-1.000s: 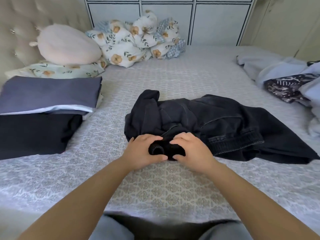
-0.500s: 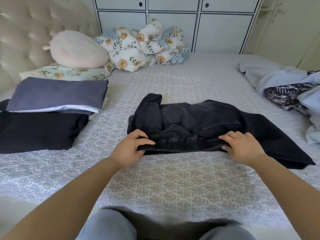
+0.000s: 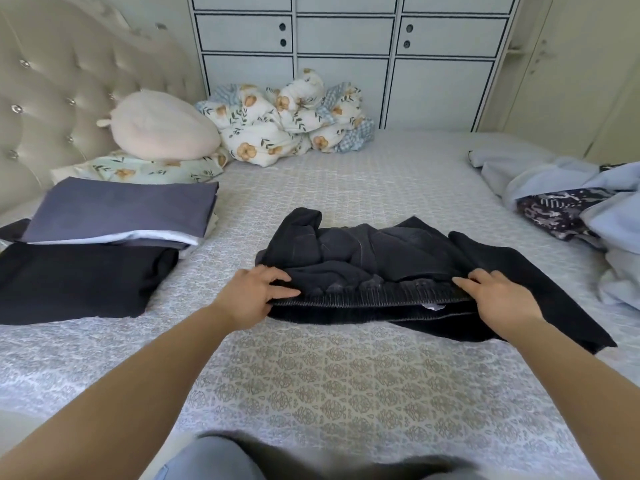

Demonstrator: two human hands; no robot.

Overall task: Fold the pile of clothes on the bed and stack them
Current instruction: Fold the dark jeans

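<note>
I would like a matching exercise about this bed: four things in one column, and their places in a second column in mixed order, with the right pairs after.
Things:
1. black garment
2. folded grey cloth
3. pink round cushion
4. unfolded light blue pile

Places:
A. on the right side of the bed
B. at the headboard, on a floral pillow
C. in the middle, its waistband held by left hand and right hand
D. on top of the stack at the left

Pairs: 1-C, 2-D, 3-B, 4-A
</note>
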